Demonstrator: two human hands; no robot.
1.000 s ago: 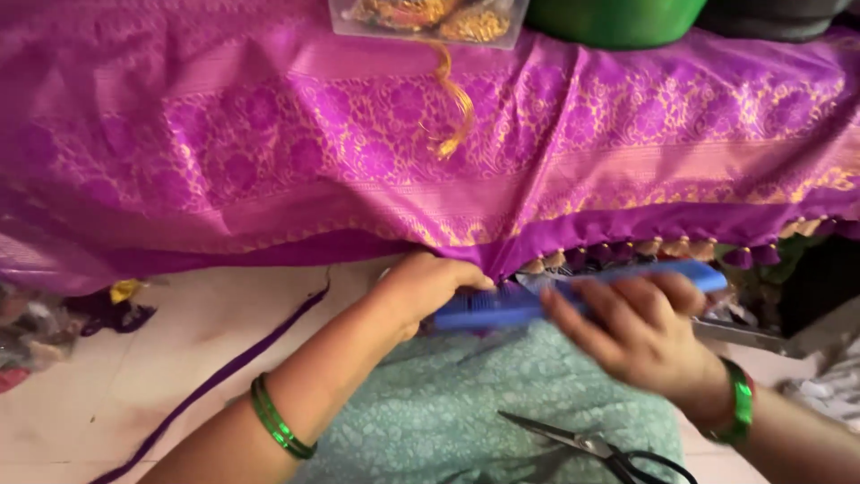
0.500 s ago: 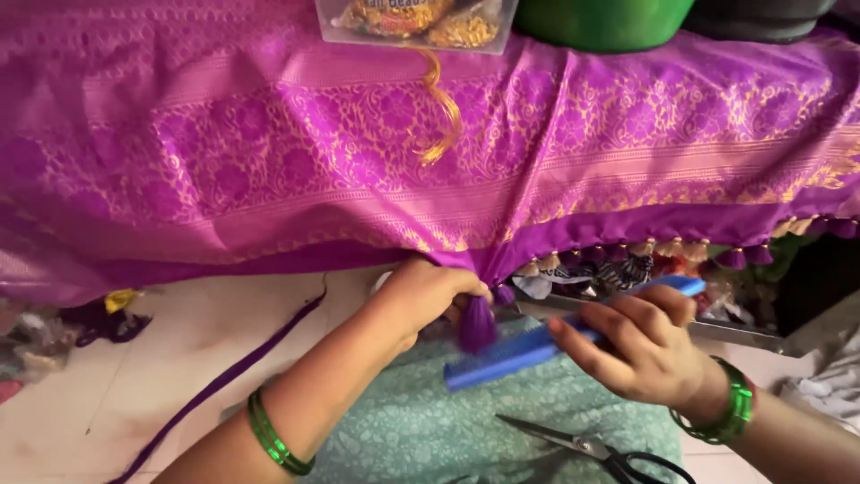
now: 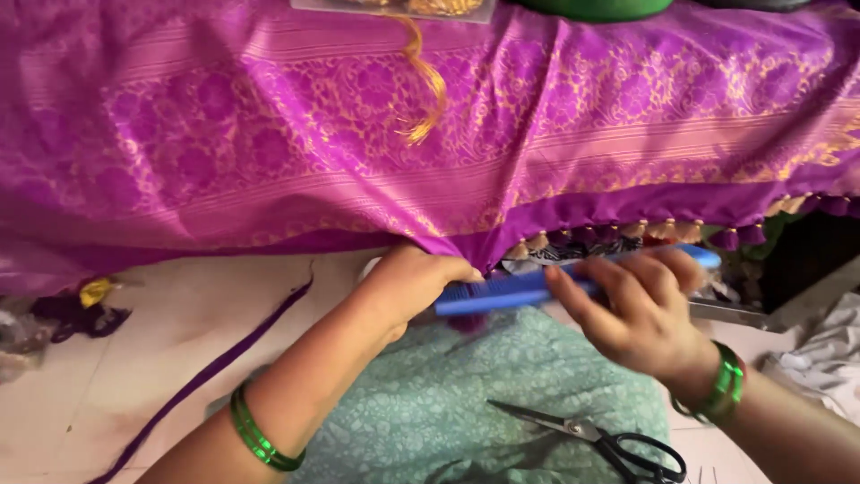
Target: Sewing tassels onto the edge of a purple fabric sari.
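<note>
**Comb at the tasselled hem of the purple cloth**

One large purple cloth (image 3: 296, 152) with gold woven pattern fills the upper frame, draped over a raised surface whose own top is hidden. Hem hangs down at centre; a row of small tassels (image 3: 627, 233) runs along its right part, gold and purple alternating, roughly ten visible, exact count uncertain.

One pale green patterned cloth (image 3: 448, 403) lies on the lap below the hands. Floor (image 3: 161, 341) light, seen at left.

Two hands. Left hand (image 3: 417, 287): grip closed on the hem fold at centre, fingers curled, cloth pinched. Right hand (image 3: 636, 309): grip closed around one blue comb (image 3: 511, 291), held about level, just under the hem; comb's left end meets the left hand, right end pokes out past the fingers. Motion blur on the right hand.

Green bangles: a pair or so on the left wrist (image 3: 260, 439), a stack on the right wrist (image 3: 721, 390); count unclear.

One pair of black-handled scissors (image 3: 600, 439) on the green cloth, near the right forearm, untouched. One purple strip (image 3: 224, 367) trails across the floor. One loose gold thread bundle (image 3: 425, 81) lies on the purple cloth. Small scraps (image 3: 76, 309) at far left.
</note>
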